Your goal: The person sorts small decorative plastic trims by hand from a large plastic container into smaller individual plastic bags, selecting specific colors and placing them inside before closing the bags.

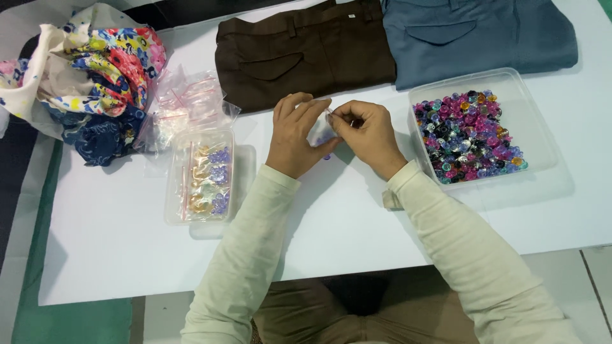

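My left hand (pixel 293 135) and my right hand (pixel 368 132) meet over the middle of the white table (pixel 115 236). Between them they pinch a small clear zip bag (pixel 322 132) with purple bits inside; fingertips of both hands grip its top edge. A clear plastic tray (pixel 534 137) to the right holds several pink, purple, blue and dark buttons (pixel 465 137). On the left, a narrow clear tray (pixel 172 191) holds filled small bags (pixel 207 178) of yellow and purple pieces.
A heap of empty clear zip bags (pixel 188 102) lies behind the left tray. Floral fabric (pixel 95 76) is bundled at the far left. Folded brown trousers (pixel 299 54) and blue-grey trousers (pixel 478 35) lie along the far edge.
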